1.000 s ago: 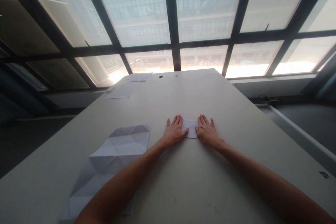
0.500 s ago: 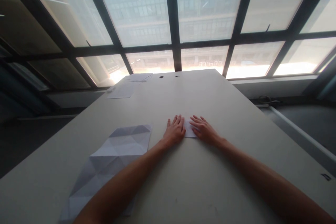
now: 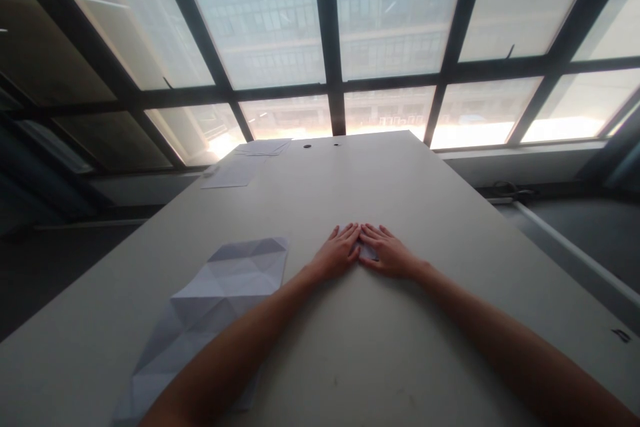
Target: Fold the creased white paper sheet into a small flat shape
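Observation:
A small folded white paper [image 3: 367,252] lies on the pale table [image 3: 400,347], almost wholly covered by my two hands. My left hand [image 3: 340,252] lies flat on its left part, fingers stretched out and pointing away from me. My right hand [image 3: 385,250] lies flat on its right part, fingers extended and angled left so the fingertips of both hands meet. Only a sliver of the paper shows between the thumbs.
A large creased white sheet [image 3: 210,313] lies on the table to the left, partly under my left forearm. Flat sheets [image 3: 235,173] and a paper stack [image 3: 265,147] sit at the far left corner. Windows stand beyond the table's far edge.
Both hands have slid inward over the small folded paper, from resting at its two sides to meeting at the fingertips on top of it. Much less of the paper shows.

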A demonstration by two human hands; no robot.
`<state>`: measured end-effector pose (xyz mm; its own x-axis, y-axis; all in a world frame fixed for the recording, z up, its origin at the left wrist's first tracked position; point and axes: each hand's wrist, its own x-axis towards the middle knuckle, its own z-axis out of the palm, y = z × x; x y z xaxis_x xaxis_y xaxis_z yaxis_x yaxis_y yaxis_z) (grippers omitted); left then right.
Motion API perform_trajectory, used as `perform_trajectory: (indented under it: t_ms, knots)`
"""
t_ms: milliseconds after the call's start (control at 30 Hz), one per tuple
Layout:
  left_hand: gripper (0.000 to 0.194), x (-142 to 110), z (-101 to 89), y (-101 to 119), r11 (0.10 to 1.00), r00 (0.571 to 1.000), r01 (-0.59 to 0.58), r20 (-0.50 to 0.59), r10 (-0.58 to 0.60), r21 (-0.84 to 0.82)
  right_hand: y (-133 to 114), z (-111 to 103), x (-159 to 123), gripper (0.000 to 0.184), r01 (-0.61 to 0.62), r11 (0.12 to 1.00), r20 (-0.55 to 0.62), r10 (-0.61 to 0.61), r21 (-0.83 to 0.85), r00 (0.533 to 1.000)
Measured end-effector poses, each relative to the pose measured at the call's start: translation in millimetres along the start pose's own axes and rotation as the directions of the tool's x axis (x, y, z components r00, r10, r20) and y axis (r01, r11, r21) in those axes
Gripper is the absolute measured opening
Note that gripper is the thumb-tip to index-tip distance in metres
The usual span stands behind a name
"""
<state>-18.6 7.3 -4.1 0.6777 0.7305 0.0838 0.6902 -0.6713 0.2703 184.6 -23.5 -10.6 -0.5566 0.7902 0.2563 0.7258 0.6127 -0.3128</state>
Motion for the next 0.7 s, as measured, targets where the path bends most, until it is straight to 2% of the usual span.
perform_trajectory:
  t_ms: [367, 467, 700]
  knots:
    - [0.05, 3.3, 2.9, -5.8, 0.993, 0.995, 0.009, -0.097, -0.021, -0.119, 1.5, 2.2, -0.9, 0.065, 0.009, 0.999, -0.046, -0.007, 0.04, 0.999]
    - [0.047, 3.6, 1.7, -7.0, 0.985, 0.991, 0.024, -0.128, -0.046, -0.169, 2.4, 2.5, -0.2, 0.058, 0.005, 0.998, -0.068, -0.001, 0.056, 0.998]
    - [0.047, 3.7, -1.8, -7.6, 0.964, 0.96, 0.051, -0.253, -0.12, -0.262, 3.5, 1.1, 0.8, 0.045, -0.002, 0.999, -0.065, 0.005, 0.05, 0.998]
